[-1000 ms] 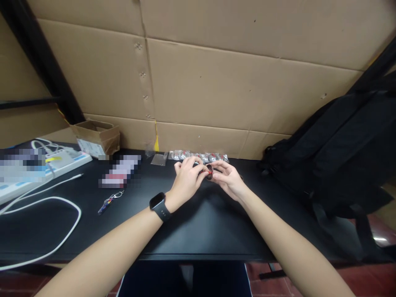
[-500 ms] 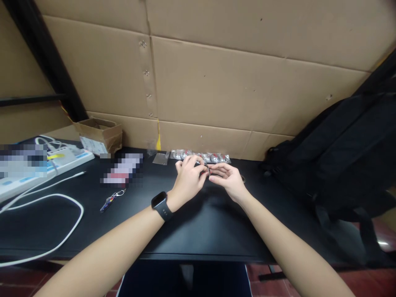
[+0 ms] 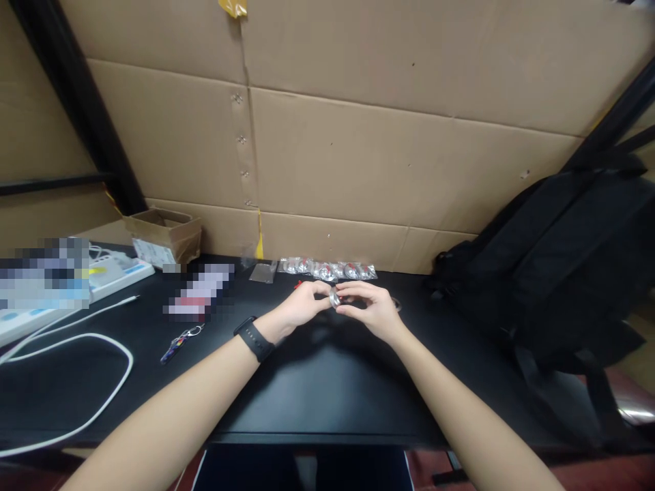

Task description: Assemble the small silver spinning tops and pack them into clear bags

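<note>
Between my two hands, above the black table, is a small shiny silver round piece (image 3: 334, 298); its exact kind is too small to tell. My left hand (image 3: 306, 305), with a black watch (image 3: 254, 338) on the wrist, pinches its left side with thumb and fingers. On the other side, my right hand (image 3: 369, 307) grips it between thumb and fingertips. A bit of red (image 3: 299, 284) shows just behind my left hand. Past my right hand a round band-like thing (image 3: 397, 304) lies partly hidden. Several clear packets (image 3: 327, 271) with silver round pieces and red bits lie in a row beyond the hands.
A flat grey packet (image 3: 263, 273) lies left of the row. On the left are a keychain (image 3: 180, 342), a blurred-out item (image 3: 201, 293), a white cable (image 3: 123, 382), a power strip (image 3: 134, 273) and an open cardboard box (image 3: 166, 235). A black backpack (image 3: 573, 273) stands at the right.
The silver piece has turned from edge-on to showing a shiny round side. My left hand's fingers have drawn in and lowered. The view has tilted slightly upward.
</note>
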Motion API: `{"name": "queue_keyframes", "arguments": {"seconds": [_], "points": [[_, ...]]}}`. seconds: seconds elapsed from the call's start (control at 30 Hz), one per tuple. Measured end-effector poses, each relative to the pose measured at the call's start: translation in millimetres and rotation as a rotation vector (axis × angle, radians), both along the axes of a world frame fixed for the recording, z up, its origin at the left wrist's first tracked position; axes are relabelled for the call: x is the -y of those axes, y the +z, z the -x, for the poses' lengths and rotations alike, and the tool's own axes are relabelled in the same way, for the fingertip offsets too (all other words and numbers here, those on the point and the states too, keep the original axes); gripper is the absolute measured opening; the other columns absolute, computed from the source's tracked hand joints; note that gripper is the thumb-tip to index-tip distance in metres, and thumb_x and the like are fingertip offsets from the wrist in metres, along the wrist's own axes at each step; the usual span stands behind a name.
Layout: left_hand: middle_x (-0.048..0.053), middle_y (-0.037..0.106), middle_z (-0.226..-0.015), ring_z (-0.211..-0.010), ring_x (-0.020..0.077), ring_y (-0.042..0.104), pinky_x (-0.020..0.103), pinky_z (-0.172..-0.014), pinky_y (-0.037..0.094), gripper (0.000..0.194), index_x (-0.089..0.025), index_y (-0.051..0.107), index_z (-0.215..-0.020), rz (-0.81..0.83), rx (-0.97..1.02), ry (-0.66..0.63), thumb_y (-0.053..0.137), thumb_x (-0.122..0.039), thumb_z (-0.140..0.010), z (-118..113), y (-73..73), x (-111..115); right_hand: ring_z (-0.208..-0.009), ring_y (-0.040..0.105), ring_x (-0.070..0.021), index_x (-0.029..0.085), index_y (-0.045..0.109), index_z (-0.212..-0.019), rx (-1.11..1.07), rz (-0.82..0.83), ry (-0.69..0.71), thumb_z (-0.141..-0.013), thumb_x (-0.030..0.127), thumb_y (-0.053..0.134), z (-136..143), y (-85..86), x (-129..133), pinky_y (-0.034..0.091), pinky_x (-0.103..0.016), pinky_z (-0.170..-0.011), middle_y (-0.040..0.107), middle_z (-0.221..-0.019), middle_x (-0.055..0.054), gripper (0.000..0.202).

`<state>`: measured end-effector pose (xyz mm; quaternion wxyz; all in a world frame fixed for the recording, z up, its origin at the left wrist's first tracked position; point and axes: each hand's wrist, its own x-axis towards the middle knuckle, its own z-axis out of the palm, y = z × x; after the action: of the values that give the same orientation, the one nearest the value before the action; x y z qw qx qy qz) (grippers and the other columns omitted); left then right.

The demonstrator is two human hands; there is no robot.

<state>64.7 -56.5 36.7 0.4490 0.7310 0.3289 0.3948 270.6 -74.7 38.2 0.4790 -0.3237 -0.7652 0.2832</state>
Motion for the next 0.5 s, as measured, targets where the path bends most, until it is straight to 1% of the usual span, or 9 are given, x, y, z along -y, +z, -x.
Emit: {"name": "queue_keyframes", "arguments": {"seconds": [0.07, 0.13, 0.3, 0.4, 0.5], "points": [[0.007, 0.073, -0.098, -0.098, 0.0232, 0.063, 0.034, -0.095, 0.044, 0.032, -0.017, 0.077, -0.082, -0.004, 0.020, -0.026, 0.070, -0.048, -0.085, 0.7, 3.9, 3.0, -0.103, 0.070, -0.0246, 0.030, 0.080, -0.100, 0.062, -0.057, -0.012, -0.084, 0.036, 0.076, -2.4, 5.6, 2.5, 0.057, -0.041, -0.091, 0.075, -0.109, -0.006, 0.017], [0.007, 0.073, -0.097, -0.097, 0.0222, 0.063, 0.033, -0.094, 0.044, 0.032, -0.017, 0.078, -0.082, -0.004, 0.034, -0.046, 0.069, -0.048, -0.086, 0.6, 6.5, 5.0, -0.099, 0.070, -0.0233, 0.031, 0.080, -0.101, 0.097, -0.099, -0.030, -0.091, 0.035, 0.069, -4.6, 10.3, 4.7, 0.057, -0.041, -0.091, 0.075, -0.106, -0.005, 0.016], [0.007, 0.074, -0.094, -0.096, 0.0220, 0.064, 0.032, -0.093, 0.044, 0.030, -0.016, 0.078, -0.082, 0.055, 0.046, -0.077, 0.071, -0.046, -0.085, -0.6, 7.8, 6.4, -0.090, 0.069, -0.0231, 0.030, 0.079, -0.096, 0.115, -0.170, -0.058, -0.091, 0.036, 0.067, -5.0, 14.8, 6.5, 0.057, -0.040, -0.084, 0.072, -0.098, -0.005, 0.014], [0.007, 0.075, -0.092, -0.094, 0.0219, 0.065, 0.032, -0.093, 0.045, 0.031, -0.016, 0.078, -0.084, 0.079, 0.077, -0.119, 0.071, -0.046, -0.085, -1.1, 6.7, 7.4, -0.086, 0.067, -0.0231, 0.028, 0.076, -0.092, 0.126, -0.171, -0.070, -0.093, 0.036, 0.064, -3.0, 14.9, 7.2, 0.056, -0.039, -0.079, 0.071, -0.094, -0.006, 0.014], [0.007, 0.074, -0.091, -0.092, 0.0211, 0.064, 0.032, -0.092, 0.045, 0.028, -0.016, 0.076, -0.083, 0.068, 0.104, -0.121, 0.072, -0.044, -0.084, -1.4, 4.8, 7.7, -0.084, 0.063, -0.0218, 0.026, 0.072, -0.092, 0.155, -0.176, -0.075, -0.095, 0.035, 0.061, -1.3, 16.4, 9.0, 0.054, -0.035, -0.071, 0.067, -0.095, -0.007, 0.015]]}}
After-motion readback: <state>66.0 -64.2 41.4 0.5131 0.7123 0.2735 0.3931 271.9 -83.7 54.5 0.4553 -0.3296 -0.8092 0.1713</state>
